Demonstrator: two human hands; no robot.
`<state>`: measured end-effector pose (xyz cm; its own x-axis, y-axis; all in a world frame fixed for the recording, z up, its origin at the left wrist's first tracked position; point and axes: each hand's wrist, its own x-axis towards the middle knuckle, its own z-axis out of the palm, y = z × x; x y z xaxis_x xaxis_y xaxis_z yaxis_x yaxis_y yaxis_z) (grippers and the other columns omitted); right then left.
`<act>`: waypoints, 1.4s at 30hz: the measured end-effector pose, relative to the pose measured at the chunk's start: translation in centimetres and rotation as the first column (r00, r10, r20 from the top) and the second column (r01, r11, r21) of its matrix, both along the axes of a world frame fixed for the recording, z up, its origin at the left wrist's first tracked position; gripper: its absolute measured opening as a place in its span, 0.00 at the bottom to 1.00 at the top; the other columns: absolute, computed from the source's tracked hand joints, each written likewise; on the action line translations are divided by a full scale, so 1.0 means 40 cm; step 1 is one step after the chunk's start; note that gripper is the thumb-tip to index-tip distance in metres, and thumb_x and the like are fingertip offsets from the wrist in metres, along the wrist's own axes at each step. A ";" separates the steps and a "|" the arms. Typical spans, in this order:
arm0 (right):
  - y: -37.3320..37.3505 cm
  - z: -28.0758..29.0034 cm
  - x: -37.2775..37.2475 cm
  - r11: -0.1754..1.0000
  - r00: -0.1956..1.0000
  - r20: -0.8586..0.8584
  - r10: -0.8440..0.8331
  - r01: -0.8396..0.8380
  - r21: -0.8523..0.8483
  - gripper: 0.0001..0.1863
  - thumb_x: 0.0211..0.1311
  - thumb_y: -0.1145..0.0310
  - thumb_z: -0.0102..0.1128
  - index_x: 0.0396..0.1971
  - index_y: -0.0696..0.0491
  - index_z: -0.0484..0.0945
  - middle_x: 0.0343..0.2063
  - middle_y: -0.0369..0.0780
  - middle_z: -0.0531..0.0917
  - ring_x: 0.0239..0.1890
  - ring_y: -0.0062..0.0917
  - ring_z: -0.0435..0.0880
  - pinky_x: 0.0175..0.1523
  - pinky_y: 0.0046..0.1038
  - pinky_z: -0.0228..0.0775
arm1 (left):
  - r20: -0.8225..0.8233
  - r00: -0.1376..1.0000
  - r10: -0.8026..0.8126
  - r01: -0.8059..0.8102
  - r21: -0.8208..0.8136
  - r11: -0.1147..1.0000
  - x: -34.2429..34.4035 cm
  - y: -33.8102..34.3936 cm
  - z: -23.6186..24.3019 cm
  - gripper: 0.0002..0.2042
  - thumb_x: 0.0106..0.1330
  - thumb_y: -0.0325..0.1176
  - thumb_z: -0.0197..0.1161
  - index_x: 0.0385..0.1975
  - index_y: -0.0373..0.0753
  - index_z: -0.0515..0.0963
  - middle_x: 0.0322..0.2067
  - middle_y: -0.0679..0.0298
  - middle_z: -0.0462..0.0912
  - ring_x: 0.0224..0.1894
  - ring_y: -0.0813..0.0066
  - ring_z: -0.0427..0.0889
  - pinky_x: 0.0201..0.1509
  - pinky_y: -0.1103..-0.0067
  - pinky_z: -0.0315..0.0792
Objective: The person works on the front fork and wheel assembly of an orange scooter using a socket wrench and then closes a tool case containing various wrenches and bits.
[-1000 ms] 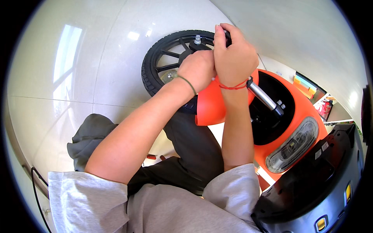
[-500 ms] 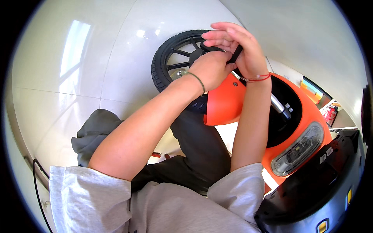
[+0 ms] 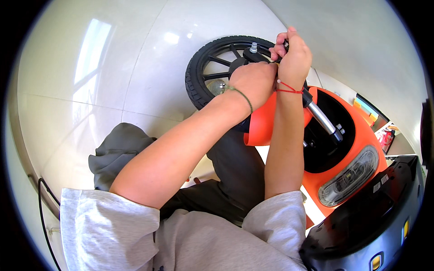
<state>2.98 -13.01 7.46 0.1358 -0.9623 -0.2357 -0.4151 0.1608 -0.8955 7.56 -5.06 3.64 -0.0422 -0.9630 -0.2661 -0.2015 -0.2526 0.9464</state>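
My left hand (image 3: 252, 83) is closed at the fork of a black spoked wheel (image 3: 195, 77); what its fingers hold is hidden. Just right and higher, my right hand (image 3: 293, 58) has curled fingers around a small black piece (image 3: 286, 45), whose full shape I cannot make out. A bolt (image 3: 253, 48) stands upright on the fork. Below both hands is an orange mudguard (image 3: 258, 126), and a silver shock tube (image 3: 321, 116) runs into the dark opening of an orange body (image 3: 361, 142) fitted with an oval lamp (image 3: 348, 176).
A black and silver housing (image 3: 361, 226) lies at lower right. Behind the orange body are shelves (image 3: 386, 140) with colourful items. My legs (image 3: 230, 171) are below my arms on glossy floor tiles (image 3: 81, 113). A black cable (image 3: 43, 217) is at far left.
My right hand had its fingers stretched out half a second ago; they are now curled around the black piece. The wheel and both hands sit somewhat further right in the view.
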 end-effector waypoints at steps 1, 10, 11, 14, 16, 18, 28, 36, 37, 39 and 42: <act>0.001 -0.002 0.002 1.000 0.999 0.038 -0.009 0.008 0.029 0.17 0.65 0.63 0.48 0.20 0.59 0.72 0.12 0.33 0.66 0.14 0.18 0.66 0.23 0.22 0.60 | 0.016 1.000 0.012 -0.012 -0.004 1.000 -0.004 0.004 -0.003 0.09 0.61 0.33 0.56 0.35 0.35 0.77 0.37 0.51 0.80 0.40 0.52 0.80 0.42 0.62 0.74; -0.027 0.188 -0.023 0.895 0.977 0.161 0.142 -0.057 -0.443 0.15 0.67 0.66 0.44 0.20 0.54 0.68 0.12 0.30 0.60 0.15 0.16 0.57 0.30 0.25 0.65 | 0.216 0.972 0.089 -0.111 0.094 0.989 0.076 0.024 0.019 0.14 0.62 0.31 0.48 0.44 0.38 0.77 0.44 0.52 0.81 0.46 0.54 0.79 0.51 0.65 0.73; 0.005 0.206 -0.019 0.847 0.977 0.010 0.213 -0.180 -0.501 0.15 0.68 0.66 0.43 0.20 0.54 0.68 0.12 0.31 0.60 0.15 0.16 0.57 0.30 0.25 0.65 | 0.216 0.970 0.111 -0.131 0.080 0.988 0.082 0.023 0.018 0.14 0.62 0.31 0.48 0.44 0.38 0.78 0.43 0.52 0.81 0.46 0.54 0.80 0.51 0.65 0.73; 0.132 0.189 -0.092 0.294 0.647 -0.642 0.412 -0.761 -0.578 0.09 0.52 0.73 0.62 0.19 0.53 0.71 0.16 0.36 0.73 0.16 0.26 0.69 0.22 0.27 0.62 | 0.178 0.980 0.092 -0.113 0.114 0.987 0.084 0.021 -0.019 0.14 0.64 0.34 0.48 0.43 0.38 0.78 0.37 0.53 0.83 0.42 0.57 0.81 0.48 0.68 0.73; 0.264 0.227 -0.127 0.235 0.397 -0.816 0.420 -0.916 -0.325 0.11 0.44 0.69 0.69 0.17 0.50 0.72 0.15 0.36 0.70 0.17 0.31 0.71 0.24 0.29 0.63 | 0.097 0.986 0.135 -0.146 0.121 0.982 0.090 0.022 -0.031 0.13 0.65 0.35 0.50 0.42 0.37 0.78 0.34 0.54 0.83 0.40 0.59 0.82 0.47 0.70 0.74; 0.359 0.293 -0.202 0.321 0.271 -0.778 0.566 -0.942 -0.095 0.13 0.45 0.69 0.68 0.15 0.51 0.70 0.14 0.37 0.70 0.17 0.31 0.72 0.24 0.29 0.63 | 0.010 0.986 0.169 -0.169 0.017 0.985 0.059 0.004 -0.026 0.12 0.64 0.36 0.55 0.41 0.35 0.77 0.34 0.54 0.83 0.38 0.61 0.82 0.46 0.72 0.74; 0.484 0.433 -0.493 0.815 0.498 -0.785 0.368 -0.580 0.015 0.04 0.53 0.75 0.62 0.22 0.57 0.77 0.15 0.43 0.75 0.18 0.36 0.75 0.25 0.32 0.65 | -0.360 0.902 0.239 -0.232 0.063 0.971 0.050 0.045 0.012 0.09 0.66 0.32 0.56 0.36 0.31 0.74 0.26 0.64 0.80 0.28 0.79 0.78 0.37 0.82 0.74; 0.406 0.372 -0.496 0.827 0.913 -0.144 0.381 -0.266 0.496 0.18 0.71 0.59 0.45 0.30 0.59 0.74 0.15 0.31 0.67 0.16 0.12 0.61 0.26 0.18 0.58 | -0.386 0.851 0.355 -0.383 0.006 0.924 0.165 0.191 0.127 0.10 0.67 0.33 0.56 0.36 0.31 0.77 0.28 0.65 0.80 0.31 0.81 0.77 0.39 0.83 0.73; 0.403 0.369 -0.486 0.835 0.946 -0.038 0.322 -0.265 0.483 0.20 0.72 0.56 0.44 0.31 0.58 0.73 0.14 0.31 0.65 0.15 0.12 0.57 0.25 0.19 0.58 | -0.422 0.820 0.388 -0.397 0.069 0.915 0.170 0.206 0.139 0.10 0.67 0.33 0.56 0.36 0.31 0.76 0.27 0.64 0.80 0.30 0.80 0.77 0.37 0.83 0.72; 0.394 0.393 -0.479 0.801 0.953 0.060 0.297 -0.283 0.528 0.20 0.71 0.54 0.46 0.36 0.59 0.72 0.14 0.31 0.62 0.15 0.12 0.56 0.24 0.19 0.57 | -0.488 0.745 0.454 -0.411 0.199 0.890 0.167 0.250 0.157 0.10 0.67 0.33 0.56 0.35 0.31 0.76 0.26 0.62 0.80 0.28 0.78 0.76 0.34 0.82 0.71; 0.397 0.430 -0.436 0.817 0.959 0.033 0.282 -0.258 0.515 0.18 0.68 0.58 0.49 0.45 0.59 0.68 0.15 0.29 0.61 0.17 0.12 0.57 0.23 0.18 0.55 | -0.594 0.555 0.583 -0.508 0.313 0.803 0.132 0.308 0.175 0.10 0.67 0.34 0.56 0.33 0.31 0.75 0.24 0.65 0.79 0.27 0.83 0.74 0.31 0.85 0.69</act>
<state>-14.45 2.87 24.68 0.3507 -0.6298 -0.6931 -0.5457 0.4640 -0.6978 12.84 7.27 10.65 0.2900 -0.8315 -0.4737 0.6398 -0.1996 0.7421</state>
